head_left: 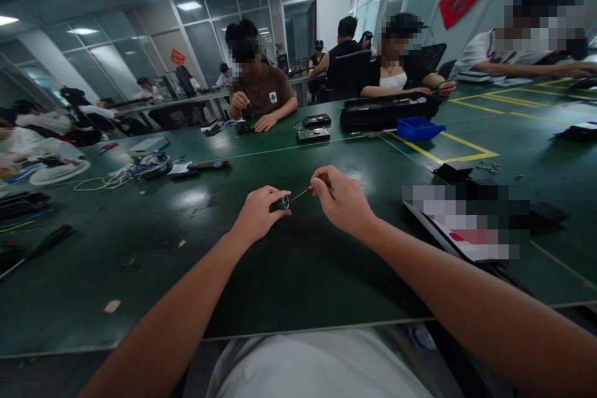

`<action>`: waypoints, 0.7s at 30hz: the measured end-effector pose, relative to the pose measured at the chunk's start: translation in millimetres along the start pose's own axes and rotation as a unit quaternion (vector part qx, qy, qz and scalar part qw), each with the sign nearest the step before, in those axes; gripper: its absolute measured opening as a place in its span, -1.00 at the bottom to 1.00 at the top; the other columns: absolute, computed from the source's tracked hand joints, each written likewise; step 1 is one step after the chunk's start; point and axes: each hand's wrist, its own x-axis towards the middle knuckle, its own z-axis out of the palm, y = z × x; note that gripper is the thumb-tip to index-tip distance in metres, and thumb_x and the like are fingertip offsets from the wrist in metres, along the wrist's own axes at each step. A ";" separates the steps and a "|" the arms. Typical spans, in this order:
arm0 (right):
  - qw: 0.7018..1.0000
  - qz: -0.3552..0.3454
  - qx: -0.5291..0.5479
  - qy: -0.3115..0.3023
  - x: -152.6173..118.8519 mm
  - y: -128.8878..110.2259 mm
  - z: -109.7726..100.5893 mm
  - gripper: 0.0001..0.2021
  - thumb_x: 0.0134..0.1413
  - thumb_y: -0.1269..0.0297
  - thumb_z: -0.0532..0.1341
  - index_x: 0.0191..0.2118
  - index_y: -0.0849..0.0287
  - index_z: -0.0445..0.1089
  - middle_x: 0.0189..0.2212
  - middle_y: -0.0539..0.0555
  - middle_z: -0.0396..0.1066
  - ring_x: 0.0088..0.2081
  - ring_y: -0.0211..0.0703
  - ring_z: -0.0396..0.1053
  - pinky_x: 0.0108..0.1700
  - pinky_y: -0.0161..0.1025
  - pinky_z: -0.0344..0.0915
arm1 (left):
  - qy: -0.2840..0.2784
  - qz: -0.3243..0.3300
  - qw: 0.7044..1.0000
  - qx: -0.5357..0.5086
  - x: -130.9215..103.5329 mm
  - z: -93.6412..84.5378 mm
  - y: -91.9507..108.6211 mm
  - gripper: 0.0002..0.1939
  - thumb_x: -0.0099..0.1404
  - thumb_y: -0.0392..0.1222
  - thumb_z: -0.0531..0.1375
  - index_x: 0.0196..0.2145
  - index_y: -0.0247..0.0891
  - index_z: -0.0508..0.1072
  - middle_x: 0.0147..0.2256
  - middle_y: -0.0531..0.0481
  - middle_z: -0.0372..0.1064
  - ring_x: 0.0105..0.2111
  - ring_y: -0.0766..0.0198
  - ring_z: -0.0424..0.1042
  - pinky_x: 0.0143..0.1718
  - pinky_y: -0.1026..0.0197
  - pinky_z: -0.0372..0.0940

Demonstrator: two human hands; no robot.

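Observation:
My left hand point(258, 214) is closed around a small black cylindrical part point(282, 203). Its round, silvery-rimmed end faces right, and the fingers hide the rest. A thin screwdriver point(302, 193) with a red collar is pinched in my right hand point(342, 198). The shaft slants down to the left, and its tip is at or close to the part's round end; contact cannot be made out. Both hands are just above the green tabletop point(298, 273), near the middle of the view.
Across the table a person in a brown shirt point(261, 90) works near two opened hard drives point(313, 135). A blue tray point(420, 129) stands at the right. A black screwdriver point(51, 239) and a bundle of cables point(149, 165) lie to the left. Metal bits point(489, 167) are scattered at right.

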 end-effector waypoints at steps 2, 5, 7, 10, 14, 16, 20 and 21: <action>1.000 0.000 -0.007 0.000 0.0 -0.3 -0.8 -0.87 0.31 0.25 0.06 -0.23 0.14 0.31 -0.43 0.05 0.50 -0.40 -0.15 0.45 -0.30 -0.21 0.24 | 0.008 0.000 1.000 -0.002 0.1 -0.6 -0.7 -0.54 0.24 -0.15 0.34 0.10 -0.12 0.47 -0.06 -0.08 0.41 -0.02 0.09 0.38 0.06 -0.03 0.25; 1.000 0.004 0.008 0.012 -1.1 -0.7 -1.0 -0.86 0.32 0.24 0.06 -0.22 0.14 0.31 -0.42 0.05 0.50 -0.39 -0.15 0.46 -0.29 -0.21 0.25 | 0.011 -0.001 1.000 0.003 0.4 -1.5 -0.7 -0.55 0.24 -0.17 0.35 0.09 -0.12 0.48 -0.07 -0.08 0.42 -0.03 0.08 0.39 0.05 -0.03 0.26; 0.999 0.005 0.030 0.022 -1.9 -1.0 -0.6 -0.85 0.33 0.22 0.05 -0.21 0.13 0.31 -0.41 0.05 0.51 -0.37 -0.15 0.47 -0.28 -0.21 0.27 | 0.011 0.000 1.000 0.005 0.7 -1.3 -0.7 -0.55 0.23 -0.17 0.35 0.08 -0.11 0.48 -0.08 -0.08 0.43 -0.04 0.08 0.40 0.04 -0.03 0.26; 0.999 0.002 0.048 0.006 -2.4 -0.8 0.4 -0.86 0.32 0.22 0.06 -0.19 0.13 0.31 -0.39 0.05 0.53 -0.34 -0.14 0.49 -0.27 -0.21 0.28 | 0.016 0.007 1.000 0.010 0.7 -0.3 -1.0 -0.55 0.22 -0.16 0.36 0.08 -0.10 0.48 -0.08 -0.07 0.43 -0.04 0.08 0.40 0.04 -0.04 0.26; 1.000 0.007 0.020 -0.002 -1.7 0.6 0.9 -0.86 0.31 0.23 0.06 -0.20 0.14 0.31 -0.40 0.06 0.52 -0.38 -0.14 0.47 -0.29 -0.21 0.26 | 0.012 0.005 1.000 0.016 0.7 0.2 -1.2 -0.54 0.22 -0.16 0.36 0.09 -0.10 0.48 -0.07 -0.08 0.43 -0.03 0.08 0.39 0.05 -0.04 0.25; 1.000 0.010 0.005 0.003 -1.2 1.2 0.8 -0.85 0.31 0.23 0.06 -0.21 0.14 0.32 -0.42 0.06 0.51 -0.40 -0.14 0.44 -0.30 -0.21 0.24 | 0.004 -0.002 1.000 0.012 0.8 0.1 -1.3 -0.55 0.23 -0.16 0.35 0.09 -0.12 0.48 -0.07 -0.08 0.42 -0.03 0.08 0.39 0.05 -0.04 0.26; 1.000 0.013 -0.008 0.005 -0.5 1.4 0.6 -0.86 0.30 0.24 0.06 -0.22 0.14 0.32 -0.43 0.06 0.49 -0.41 -0.14 0.42 -0.30 -0.20 0.23 | -0.006 -0.006 1.000 -0.005 0.5 0.5 -2.1 -0.56 0.24 -0.15 0.34 0.08 -0.12 0.49 -0.06 -0.09 0.42 -0.04 0.09 0.40 0.06 -0.02 0.26; 1.000 0.014 -0.013 0.005 -0.4 1.3 0.6 -0.86 0.30 0.24 0.06 -0.23 0.14 0.32 -0.42 0.06 0.49 -0.41 -0.14 0.42 -0.30 -0.20 0.22 | -0.009 -0.007 1.000 -0.010 0.3 0.7 -2.4 -0.56 0.24 -0.14 0.33 0.08 -0.12 0.48 -0.05 -0.09 0.42 -0.03 0.09 0.40 0.07 -0.02 0.26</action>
